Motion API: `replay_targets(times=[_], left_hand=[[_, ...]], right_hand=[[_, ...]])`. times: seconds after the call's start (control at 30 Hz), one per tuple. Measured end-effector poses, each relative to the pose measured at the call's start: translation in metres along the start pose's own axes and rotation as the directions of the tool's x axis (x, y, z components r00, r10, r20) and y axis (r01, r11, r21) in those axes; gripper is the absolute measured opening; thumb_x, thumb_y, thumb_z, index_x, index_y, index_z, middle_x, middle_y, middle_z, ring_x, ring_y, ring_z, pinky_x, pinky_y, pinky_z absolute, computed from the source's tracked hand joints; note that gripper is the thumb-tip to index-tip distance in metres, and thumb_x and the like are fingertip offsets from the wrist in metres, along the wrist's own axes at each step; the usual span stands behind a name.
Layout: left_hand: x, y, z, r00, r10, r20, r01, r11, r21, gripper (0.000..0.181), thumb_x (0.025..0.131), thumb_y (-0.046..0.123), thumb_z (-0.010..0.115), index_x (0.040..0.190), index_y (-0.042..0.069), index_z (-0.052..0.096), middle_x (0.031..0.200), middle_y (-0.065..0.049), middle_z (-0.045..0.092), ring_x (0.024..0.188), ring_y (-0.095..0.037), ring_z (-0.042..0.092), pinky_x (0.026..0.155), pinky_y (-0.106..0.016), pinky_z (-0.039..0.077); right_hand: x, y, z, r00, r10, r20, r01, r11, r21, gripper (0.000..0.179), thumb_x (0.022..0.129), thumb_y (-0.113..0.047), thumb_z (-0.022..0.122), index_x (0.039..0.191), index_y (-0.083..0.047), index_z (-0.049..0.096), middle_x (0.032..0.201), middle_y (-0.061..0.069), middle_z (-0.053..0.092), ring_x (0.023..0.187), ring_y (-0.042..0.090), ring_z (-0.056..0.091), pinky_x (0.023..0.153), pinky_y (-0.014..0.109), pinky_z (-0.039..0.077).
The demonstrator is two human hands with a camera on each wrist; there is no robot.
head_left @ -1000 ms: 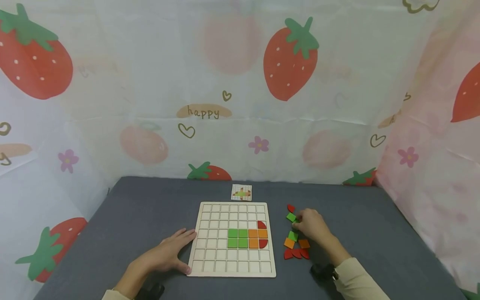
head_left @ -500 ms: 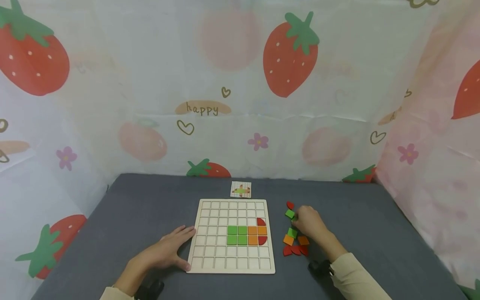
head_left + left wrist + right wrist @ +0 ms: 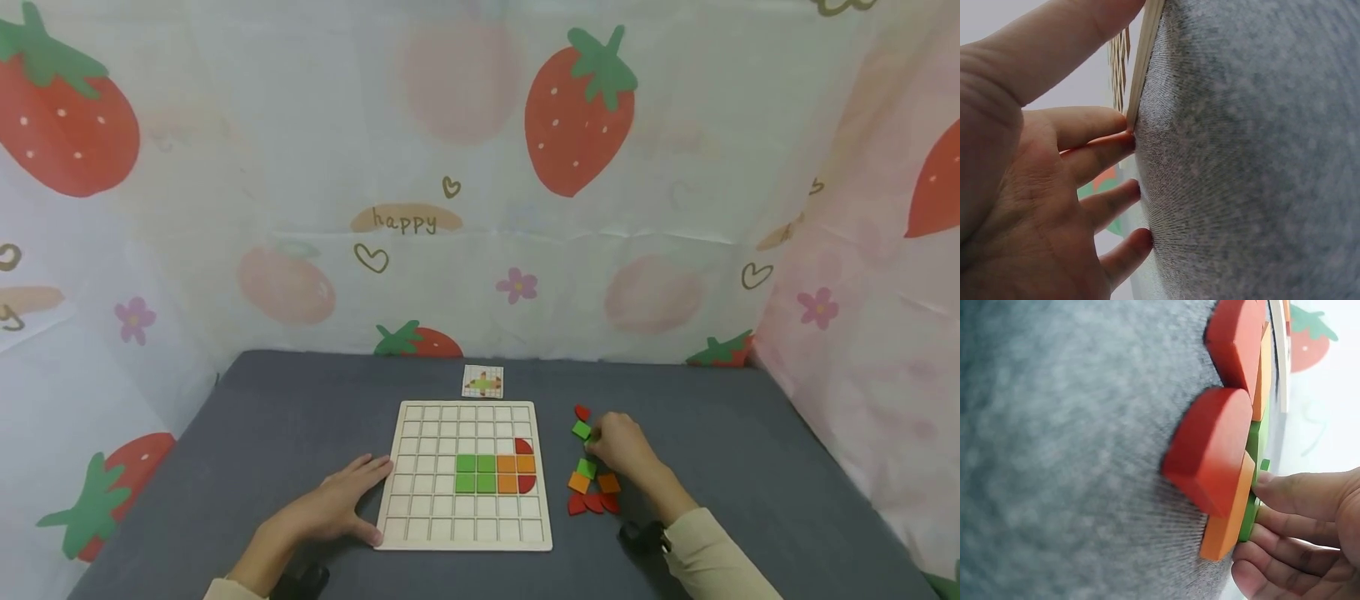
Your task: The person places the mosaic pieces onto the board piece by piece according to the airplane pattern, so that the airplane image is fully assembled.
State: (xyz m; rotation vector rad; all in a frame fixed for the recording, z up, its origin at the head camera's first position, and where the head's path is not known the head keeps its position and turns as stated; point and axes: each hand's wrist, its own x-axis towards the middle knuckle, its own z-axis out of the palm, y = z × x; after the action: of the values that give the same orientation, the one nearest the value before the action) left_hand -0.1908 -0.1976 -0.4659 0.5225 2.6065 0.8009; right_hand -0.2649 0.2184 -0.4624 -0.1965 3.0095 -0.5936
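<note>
The wooden grid board lies on the table, with several green square tiles, orange square tiles and two red quarter-round tiles set in its cells. At its left edge rests my left hand, fingers stretched out and thumb spread toward the near corner. In the left wrist view, fingertips touch the board's edge. Right of the board, my right hand pinches a green square tile between thumb and fingers, low among the loose tiles; the fingers mostly cover it.
Loose tiles lie near my right hand: a red quarter-round and a green square beyond it, orange squares and several red quarter-rounds nearer. A small pattern card lies behind the board. Strawberry-print cloth encloses the grey table.
</note>
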Motion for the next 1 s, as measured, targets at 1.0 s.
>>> replay_targets(times=[1.0], left_hand=[[0.001,-0.0002,-0.0011,1.0,0.009,0.007,-0.008,1.0,-0.014,0.101,0.065,0.029,0.086,0.148,-0.002,0.037,0.155,-0.022,0.034,0.146,-0.049,0.018,0.107,-0.072,0.019]], right_hand=[[0.0023,0.0031,-0.0018,1.0,-0.019,-0.003,0.019,1.0,0.01,0.021,0.08,-0.009,0.076,0.096,0.005,0.074,0.092,0.015,0.072,0.079,0.024,0.067,0.069,0.04,0.056]])
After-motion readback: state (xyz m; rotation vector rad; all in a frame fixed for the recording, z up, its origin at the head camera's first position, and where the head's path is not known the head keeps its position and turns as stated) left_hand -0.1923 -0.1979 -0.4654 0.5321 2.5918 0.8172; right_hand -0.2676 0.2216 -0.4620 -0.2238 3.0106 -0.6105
